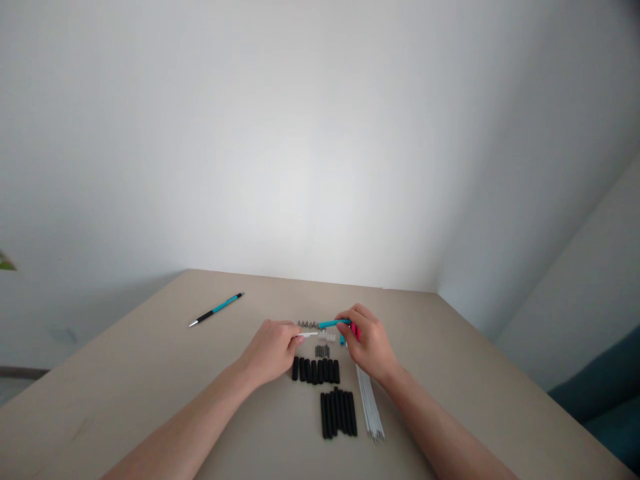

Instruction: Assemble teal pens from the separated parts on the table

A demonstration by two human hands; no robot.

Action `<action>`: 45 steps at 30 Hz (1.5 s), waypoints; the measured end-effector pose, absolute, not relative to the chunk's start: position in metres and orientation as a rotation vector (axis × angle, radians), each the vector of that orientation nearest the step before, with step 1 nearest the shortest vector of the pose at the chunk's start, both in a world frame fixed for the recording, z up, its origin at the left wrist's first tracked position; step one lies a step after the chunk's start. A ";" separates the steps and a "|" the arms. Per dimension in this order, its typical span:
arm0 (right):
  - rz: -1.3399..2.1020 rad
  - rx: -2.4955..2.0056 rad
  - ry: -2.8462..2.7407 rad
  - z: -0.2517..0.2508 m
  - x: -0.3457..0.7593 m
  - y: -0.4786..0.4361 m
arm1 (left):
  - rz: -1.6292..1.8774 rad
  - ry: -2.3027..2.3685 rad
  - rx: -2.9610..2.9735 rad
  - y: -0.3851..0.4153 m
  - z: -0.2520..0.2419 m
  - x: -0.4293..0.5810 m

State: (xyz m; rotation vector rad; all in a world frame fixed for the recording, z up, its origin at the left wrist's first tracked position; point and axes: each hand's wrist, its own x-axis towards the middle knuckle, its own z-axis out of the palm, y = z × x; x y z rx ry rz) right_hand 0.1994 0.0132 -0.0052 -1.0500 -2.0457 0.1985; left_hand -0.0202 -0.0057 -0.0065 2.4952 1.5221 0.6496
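My left hand (274, 348) pinches a thin white pen refill (309, 334), its tip pointing right. Between the thumb and fingers of my right hand (369, 339) is a blue pen barrel (330, 323), held nearly level with its end pointing left. The refill tip and the barrel end are close together but apart. Under my right hand, red pieces (355, 331) and another blue piece (342, 340) show in part. Small metal cone tips (307, 325), clear white pieces (327, 337) and springs (323, 351) lie between the hands.
One row of short black grips (316, 371) and one of longer black tubes (339, 413) lie nearer me. White refills (369, 407) are bundled beside my right forearm. An assembled blue and black pen (217, 310) rests at the left. The beige table (150, 373) meets a white wall.
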 end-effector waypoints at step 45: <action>0.217 -1.230 -1.939 -0.005 0.184 0.009 | 0.551 1.622 2.388 0.024 -0.026 -0.009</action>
